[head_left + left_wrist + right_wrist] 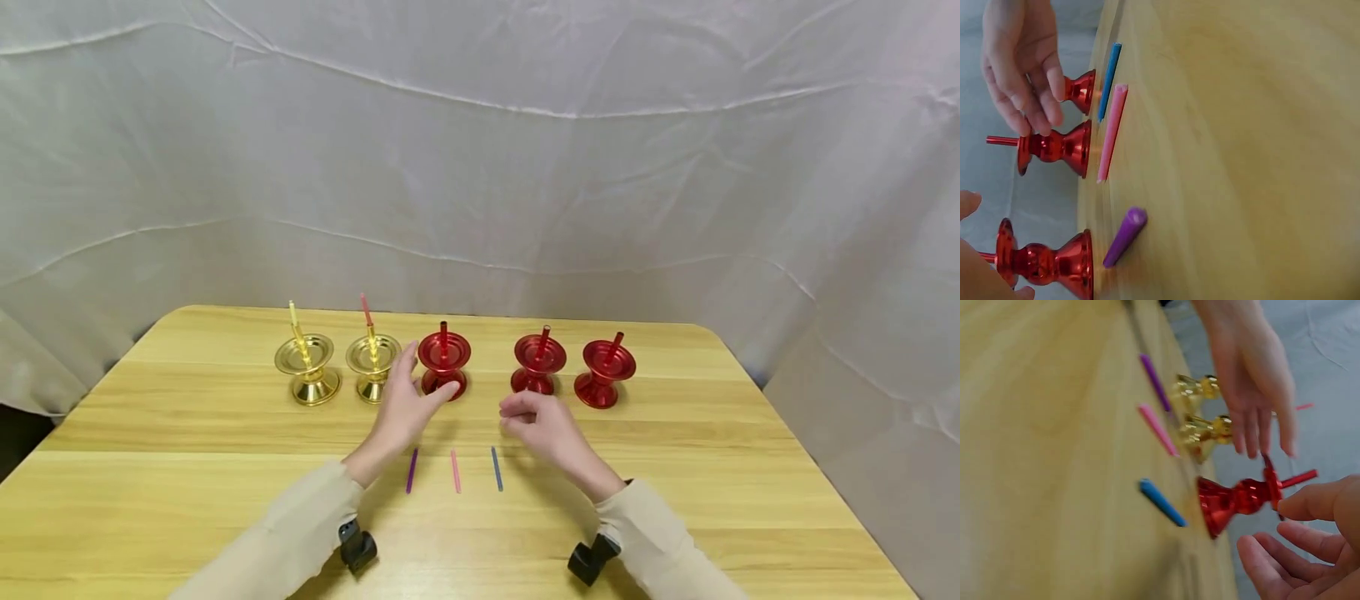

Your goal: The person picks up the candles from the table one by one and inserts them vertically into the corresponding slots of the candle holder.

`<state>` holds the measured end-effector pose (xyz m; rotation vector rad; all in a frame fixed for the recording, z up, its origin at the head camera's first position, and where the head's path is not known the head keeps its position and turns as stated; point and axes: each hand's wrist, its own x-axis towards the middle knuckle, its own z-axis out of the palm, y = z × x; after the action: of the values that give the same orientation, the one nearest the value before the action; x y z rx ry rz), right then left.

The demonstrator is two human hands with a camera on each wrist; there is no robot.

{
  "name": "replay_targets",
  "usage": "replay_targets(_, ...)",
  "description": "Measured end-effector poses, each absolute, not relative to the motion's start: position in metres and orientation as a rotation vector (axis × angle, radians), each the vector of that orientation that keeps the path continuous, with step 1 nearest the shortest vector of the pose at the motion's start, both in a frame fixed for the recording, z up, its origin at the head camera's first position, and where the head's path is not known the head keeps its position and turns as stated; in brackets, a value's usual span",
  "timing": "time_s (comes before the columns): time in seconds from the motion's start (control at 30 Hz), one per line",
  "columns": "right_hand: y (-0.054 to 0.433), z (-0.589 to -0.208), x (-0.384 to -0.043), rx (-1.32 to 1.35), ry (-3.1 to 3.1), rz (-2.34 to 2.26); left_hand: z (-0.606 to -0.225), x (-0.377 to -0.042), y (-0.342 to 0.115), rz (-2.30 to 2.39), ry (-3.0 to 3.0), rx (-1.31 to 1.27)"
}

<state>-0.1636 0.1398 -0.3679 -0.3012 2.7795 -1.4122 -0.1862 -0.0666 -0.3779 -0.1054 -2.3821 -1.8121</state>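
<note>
In the head view my left hand (401, 412) reaches toward the middle red candle holder (444, 353), fingers and thumb spread apart. Its thumb overlaps the holder's base and its fingertips are right by the dish; nothing is in its grasp. My right hand (546, 427) hovers in front of another red candle holder (539, 356), fingers bent loosely with a gap to the thumb, holding nothing. On the table between the wrists lie three thin candles: purple (412, 471), pink (455, 472) and blue (497, 468). The right wrist view shows the left hand (1257, 387) with its fingers extended.
Two gold candle holders stand at the left, one with a yellow candle (294, 314), the other with a pinkish-red candle (366, 309). A third red candle holder (606, 371) stands at the far right. Behind the wooden table (225, 500) hangs a pale curtain (480, 183).
</note>
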Motion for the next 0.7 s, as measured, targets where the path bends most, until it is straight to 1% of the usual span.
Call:
replay_targets(0.33, 0.138, -0.379, -0.151, -0.230, 2.719, -1.378, -0.375, -0.209, -0.048, -1.829, -2.422, 0.069)
replay_targets(0.7, 0.135, -0.384, -0.140, -0.242, 2.721, -1.271, -0.373, -0.222, -0.049, -1.832, -2.452, 0.131)
